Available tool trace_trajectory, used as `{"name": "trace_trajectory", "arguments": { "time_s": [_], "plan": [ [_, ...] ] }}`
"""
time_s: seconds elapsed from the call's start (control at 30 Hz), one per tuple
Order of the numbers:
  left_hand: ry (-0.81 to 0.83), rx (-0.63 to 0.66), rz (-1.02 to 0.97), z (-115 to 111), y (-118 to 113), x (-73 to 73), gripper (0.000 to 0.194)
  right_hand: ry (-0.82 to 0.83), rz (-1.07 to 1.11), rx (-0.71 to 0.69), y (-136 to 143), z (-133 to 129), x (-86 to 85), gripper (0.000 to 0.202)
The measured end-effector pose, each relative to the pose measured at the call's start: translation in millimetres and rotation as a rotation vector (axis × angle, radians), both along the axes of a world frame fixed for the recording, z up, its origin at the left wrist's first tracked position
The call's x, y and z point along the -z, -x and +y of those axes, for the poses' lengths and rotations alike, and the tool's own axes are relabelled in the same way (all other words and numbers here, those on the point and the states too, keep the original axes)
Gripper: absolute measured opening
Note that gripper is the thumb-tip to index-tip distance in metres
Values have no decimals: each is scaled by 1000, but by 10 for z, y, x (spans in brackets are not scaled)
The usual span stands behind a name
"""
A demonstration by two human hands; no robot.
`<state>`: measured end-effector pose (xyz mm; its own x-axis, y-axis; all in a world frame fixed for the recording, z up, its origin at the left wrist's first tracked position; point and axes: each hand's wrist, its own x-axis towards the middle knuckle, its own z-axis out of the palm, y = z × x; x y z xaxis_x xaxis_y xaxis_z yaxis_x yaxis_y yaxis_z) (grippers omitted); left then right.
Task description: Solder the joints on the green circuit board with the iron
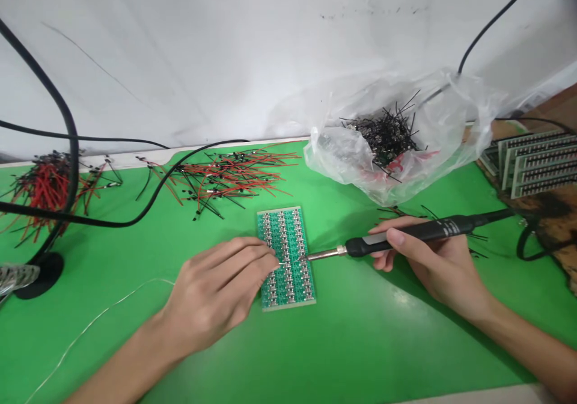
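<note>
A green circuit board with columns of small metal parts lies on the green mat, near the middle of the view. My left hand is closed on thin solder wire, its fingertips over the board's left side and a short end of wire sticking out toward the centre. The rest of the wire trails off to the lower left. In my right hand is a black soldering iron, held like a pen. Its metal tip points left and meets the board's right column, close to the wire's end.
Red and black wires lie behind the board, with another pile at the far left. A plastic bag of black-wired parts stands behind right. Stacked boards are at the right; black cables cross the left side.
</note>
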<state>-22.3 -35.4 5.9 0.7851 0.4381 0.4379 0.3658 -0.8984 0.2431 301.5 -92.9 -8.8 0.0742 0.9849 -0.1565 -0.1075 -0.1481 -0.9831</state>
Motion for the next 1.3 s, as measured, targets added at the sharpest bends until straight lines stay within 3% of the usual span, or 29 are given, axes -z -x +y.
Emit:
{"name": "trace_trajectory", "arguments": {
  "time_s": [0.93,1.3],
  "plan": [
    [-60,-34,3,-2,-58,12,24,-13,5,0,17,-7,-27,13],
    [-36,-13,-56,-26,-96,-89,20,-8,18,-18,3,-26,-57,14]
  ]
}}
